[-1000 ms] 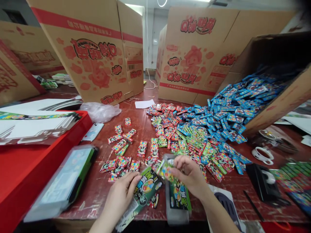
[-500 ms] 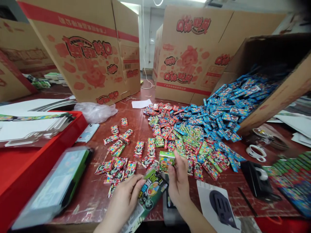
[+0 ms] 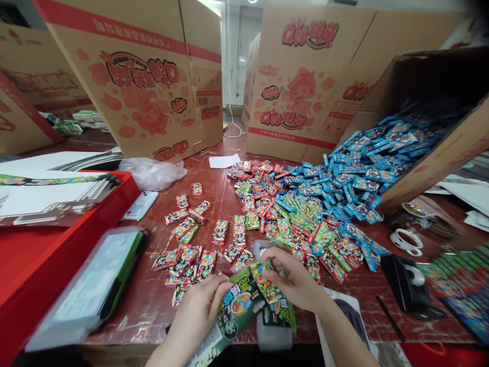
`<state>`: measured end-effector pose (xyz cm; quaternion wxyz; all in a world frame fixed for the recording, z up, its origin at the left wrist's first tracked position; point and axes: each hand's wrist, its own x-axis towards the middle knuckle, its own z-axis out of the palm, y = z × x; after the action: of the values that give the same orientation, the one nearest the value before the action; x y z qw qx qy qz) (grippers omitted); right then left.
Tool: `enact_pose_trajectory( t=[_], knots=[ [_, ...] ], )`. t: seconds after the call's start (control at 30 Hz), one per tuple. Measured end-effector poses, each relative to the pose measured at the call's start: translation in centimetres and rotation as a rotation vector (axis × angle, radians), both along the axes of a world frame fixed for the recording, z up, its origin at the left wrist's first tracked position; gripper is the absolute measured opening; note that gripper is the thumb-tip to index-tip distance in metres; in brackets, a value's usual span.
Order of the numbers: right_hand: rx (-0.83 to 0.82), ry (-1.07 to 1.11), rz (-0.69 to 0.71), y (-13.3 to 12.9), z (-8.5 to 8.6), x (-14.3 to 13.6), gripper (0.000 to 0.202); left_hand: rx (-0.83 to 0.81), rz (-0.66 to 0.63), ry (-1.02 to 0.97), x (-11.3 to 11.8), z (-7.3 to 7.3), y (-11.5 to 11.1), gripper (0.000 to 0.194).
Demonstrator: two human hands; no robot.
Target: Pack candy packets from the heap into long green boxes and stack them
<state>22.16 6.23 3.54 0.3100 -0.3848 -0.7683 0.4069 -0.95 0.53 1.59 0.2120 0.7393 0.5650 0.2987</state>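
Note:
My left hand point(image 3: 202, 306) grips the upper left edge of a dark green printed pouch point(image 3: 239, 308), which tilts over the table's front edge. Between the fingers of my right hand point(image 3: 288, 278) is a small green and yellow candy packet point(image 3: 265, 283). This packet overlaps the pouch's upper right corner; whether it is partly inside, I cannot tell. Under my right hand, another dark pouch point(image 3: 280, 315) lies on a grey device point(image 3: 273, 340). Small red and black candy packets point(image 3: 206, 265) lie loose beyond my left hand.
Mixed packets point(image 3: 294, 219) spread from a tipped carton point(image 3: 431, 163) of blue packets point(image 3: 359, 178). Tall cartons point(image 3: 145, 92) stand behind. At left are a red tray point(image 3: 76, 250) with card sheets, a phone point(image 3: 141, 205) and wrapped pouches point(image 3: 91, 280). A tape dispenser point(image 3: 410, 285) sits at right.
My right hand has closed on the small green packet and brought it down and toward me, against the pouch's top. My left hand still holds the pouch, nearly in place.

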Motion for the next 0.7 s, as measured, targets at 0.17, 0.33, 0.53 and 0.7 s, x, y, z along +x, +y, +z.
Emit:
enact_pose_trajectory(
  t=[0.17,0.33,0.53,0.7],
  knots=[
    [0.035,-0.082,0.034,0.3,0.3,0.6,0.007,-0.027,-0.008,0.035,0.3,-0.2,0.1,0.03],
    [0.088,-0.102,0.086,0.4,1.0,0.6,0.004,-0.085,-0.038,0.058,0.8,-0.2,0.0,0.033],
    [-0.017,0.118,-0.05,-0.2,-1.2,-1.3,0.01,-0.072,-0.009,0.023,0.6,-1.6,-0.3,0.033],
    [0.056,0.24,-0.262,-1.2,-3.5,-2.7,0.012,0.003,0.048,-0.019,0.4,-2.5,-0.2,0.042]
  ],
)
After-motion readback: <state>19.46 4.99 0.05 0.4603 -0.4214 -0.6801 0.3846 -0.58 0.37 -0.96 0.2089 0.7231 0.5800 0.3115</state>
